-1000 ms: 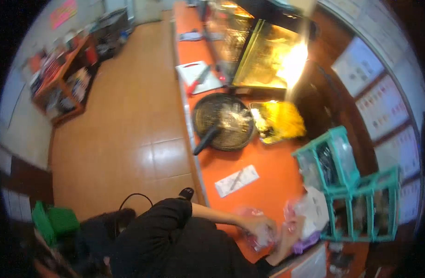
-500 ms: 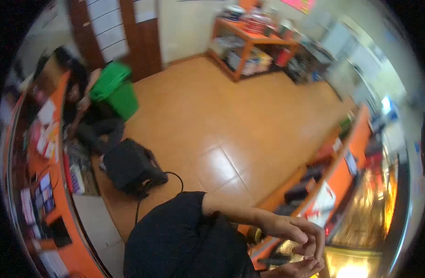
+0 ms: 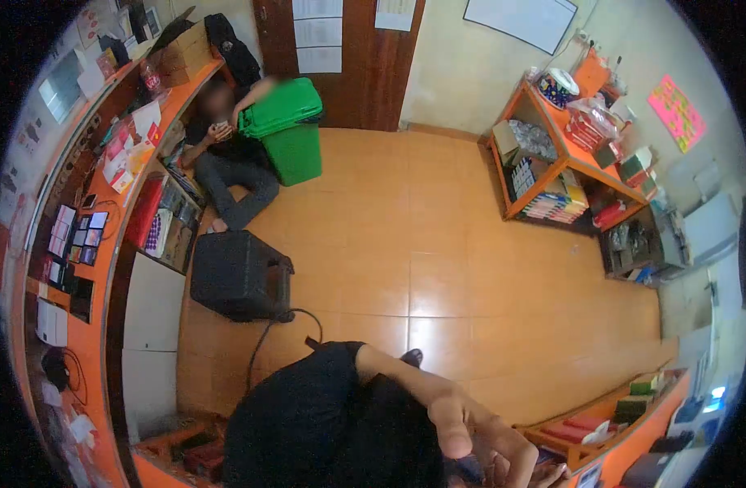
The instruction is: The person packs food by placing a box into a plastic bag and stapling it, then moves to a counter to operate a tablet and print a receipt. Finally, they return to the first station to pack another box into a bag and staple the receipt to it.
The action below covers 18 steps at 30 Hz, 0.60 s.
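Observation:
My left hand [image 3: 488, 435] reaches across to the right at the bottom of the view, below the bare forearm and the black sleeve. Its thumb hangs apart from the loosely bent fingers, and no object shows between them. Only some fingertips of my right hand [image 3: 549, 474] show, just beyond the left fingers at the lower edge; the rest is hidden. Nearest to both hands is an orange shelf unit [image 3: 586, 462] with red and green items in it.
A black box-shaped case [image 3: 234, 276] with a cable stands on the tiled floor. Behind it a person [image 3: 241, 175] sits beside a green lidded bin [image 3: 295, 150]. A long orange counter [image 3: 104, 268] runs along the left. An orange rack [image 3: 561, 167] holds goods at the back right.
The view has swung to the right and steadied, showing more of the rack and whiteboard. My hands have shifted left and lower in view; the right one is now mostly hidden.

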Each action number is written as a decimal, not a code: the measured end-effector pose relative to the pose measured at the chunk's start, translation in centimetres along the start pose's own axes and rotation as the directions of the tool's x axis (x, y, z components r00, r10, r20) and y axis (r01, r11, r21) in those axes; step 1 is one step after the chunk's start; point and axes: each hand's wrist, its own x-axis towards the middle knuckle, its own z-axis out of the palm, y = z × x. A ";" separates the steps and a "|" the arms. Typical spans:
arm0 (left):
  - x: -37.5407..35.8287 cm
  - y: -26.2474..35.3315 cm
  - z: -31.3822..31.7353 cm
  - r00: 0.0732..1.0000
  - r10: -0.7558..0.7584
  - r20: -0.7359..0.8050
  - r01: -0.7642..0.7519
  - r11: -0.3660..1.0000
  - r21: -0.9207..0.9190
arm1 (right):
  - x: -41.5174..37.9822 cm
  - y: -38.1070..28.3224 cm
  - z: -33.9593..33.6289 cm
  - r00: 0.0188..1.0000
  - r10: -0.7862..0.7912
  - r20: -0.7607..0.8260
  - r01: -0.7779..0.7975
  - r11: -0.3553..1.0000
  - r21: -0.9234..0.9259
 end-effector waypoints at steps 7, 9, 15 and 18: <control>8.6 8.9 -15.3 0.971 0.209 0.120 -0.233 0.940 0.250 | 21.2 8.6 9.7 0.978 0.056 0.199 -0.078 0.992 0.100; 10.2 11.5 -18.8 0.946 0.301 0.122 -0.324 0.891 0.319 | 26.9 10.8 13.1 0.966 0.065 0.251 -0.098 0.988 0.119; 13.6 19.3 -34.3 0.897 0.329 0.296 -0.434 0.786 0.440 | 43.0 17.8 20.2 0.955 -0.008 0.296 -0.057 0.976 0.209; 13.9 24.9 -43.2 0.961 0.151 0.233 -0.252 0.826 0.504 | 47.0 12.8 26.3 0.955 0.128 0.268 -0.123 0.992 -0.032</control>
